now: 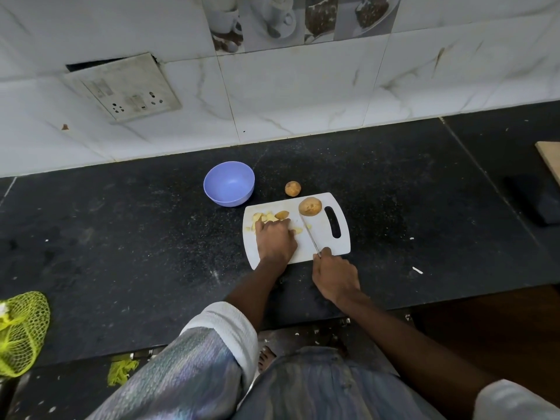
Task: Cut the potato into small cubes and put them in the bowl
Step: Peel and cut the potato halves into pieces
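Note:
A white cutting board lies on the black counter. Pale potato pieces are heaped at its far left corner, and my left hand rests on them, fingers curled over the pile. My right hand grips the handle of a knife whose blade lies across the board's middle, tip toward a whole brown potato at the far edge. A second, smaller potato sits on the counter just behind the board. The purple bowl stands beyond the board's left corner; I see nothing in it.
The tiled wall with a socket plate rises behind the counter. A yellow-green net bag lies at the front left counter edge. A wooden board corner and a dark object sit at the far right.

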